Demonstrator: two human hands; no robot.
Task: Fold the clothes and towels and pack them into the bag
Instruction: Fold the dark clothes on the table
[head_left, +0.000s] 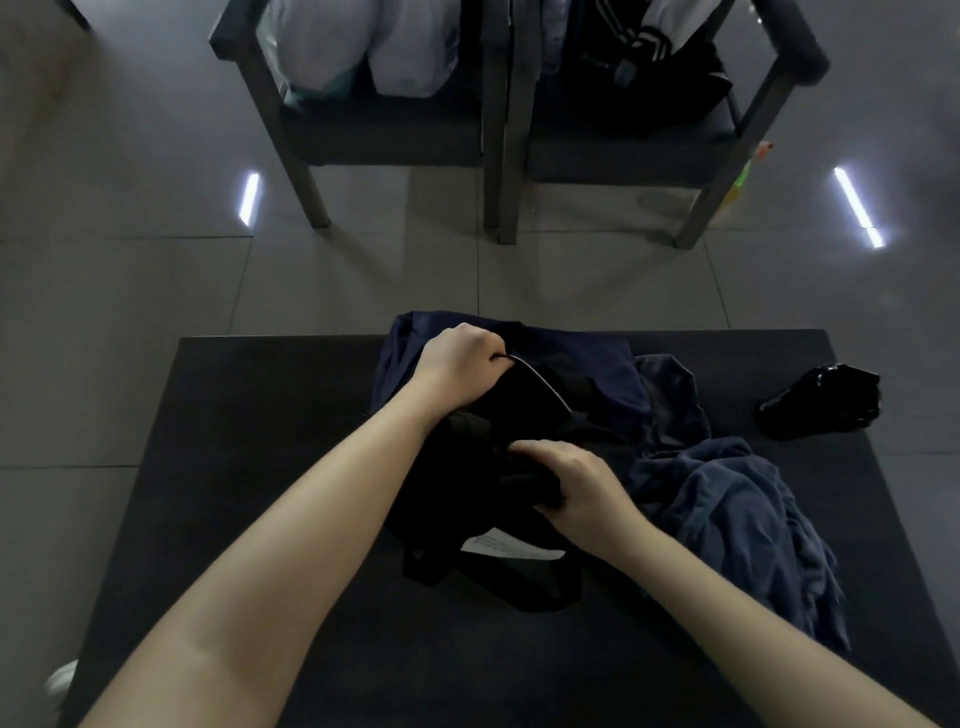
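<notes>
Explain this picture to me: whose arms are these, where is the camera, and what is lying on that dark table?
No machine here: a person wears one camera on the head, looking down at their own arms. The left hand pinches the far rim of a black bag; the right hand grips black fabric at its near side. On the table also lie a navy garment, a crumpled blue-grey towel and a shiny black plastic bundle. Two chairs stand behind.

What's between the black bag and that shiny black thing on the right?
Head view: a crumpled grey cloth, then a bare strip of the dark table.
</notes>
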